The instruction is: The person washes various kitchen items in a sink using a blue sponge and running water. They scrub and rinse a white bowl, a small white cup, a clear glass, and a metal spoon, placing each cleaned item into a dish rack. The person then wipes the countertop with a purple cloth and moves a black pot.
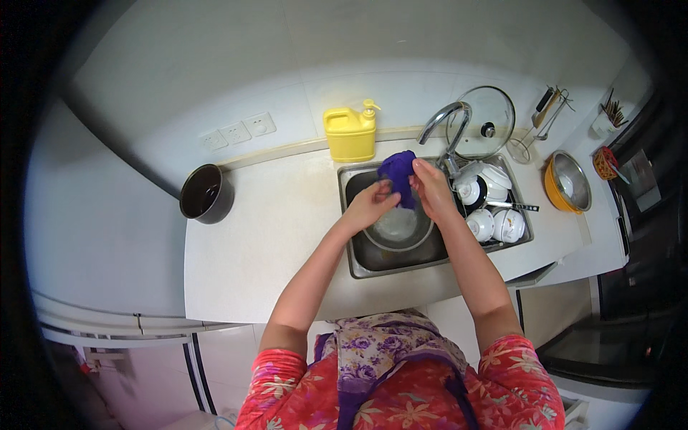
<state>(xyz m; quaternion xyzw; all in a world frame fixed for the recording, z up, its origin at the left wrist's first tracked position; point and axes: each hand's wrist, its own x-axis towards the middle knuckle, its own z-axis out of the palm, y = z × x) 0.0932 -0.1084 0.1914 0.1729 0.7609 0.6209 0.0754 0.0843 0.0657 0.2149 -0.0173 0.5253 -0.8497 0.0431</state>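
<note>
A purple cloth (399, 174) is held up between my two hands above the left basin of a steel sink (398, 267). My left hand (372, 203) grips its lower left part with bent fingers. My right hand (430, 185) pinches its right edge, thumb up. Under the cloth, a round metal bowl (399, 248) with cloudy water stands in the basin. The chrome faucet (457, 129) rises behind my right hand; no stream from its spout is visible.
White bowls (508, 226) and a black-handled utensil (513, 206) fill the right basin. A glass lid (481, 123) leans on the wall. A yellow pump jug (350, 137) stands behind the sink, a dark pot (207, 194) at the counter's left, an orange-sided metal basin (567, 181) at the right.
</note>
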